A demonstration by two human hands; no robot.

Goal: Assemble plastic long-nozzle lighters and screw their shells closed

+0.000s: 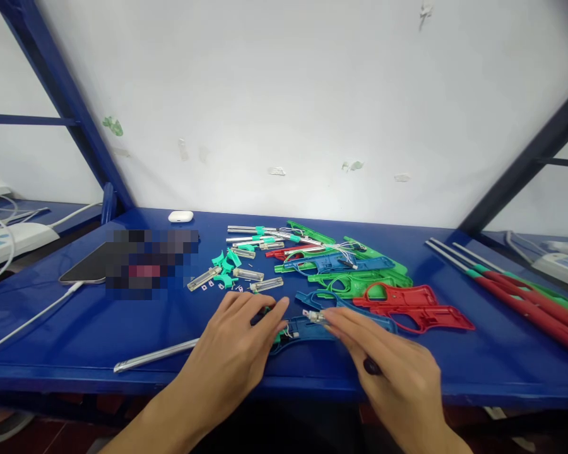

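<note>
A blue plastic gun-shaped shell (312, 326) lies near the front edge of the blue table (76, 328). My left hand (239, 350) rests on its left end, fingers curled over a dark part there. My right hand (388, 366) reaches in from the right, its fingertips pinched on a small white-and-metal part (315, 315) with thin wires sitting in the shell. A dark round thing shows under the right palm; I cannot make out what it is.
A pile of green, blue and red shells (360, 277) lies behind the hands, with metal tubes and teal pieces (236, 265) to the left. A metal rod (156, 354), a phone (88, 265) on a white cable, an earbud case (180, 216), and red and green rods (525, 293) lie around.
</note>
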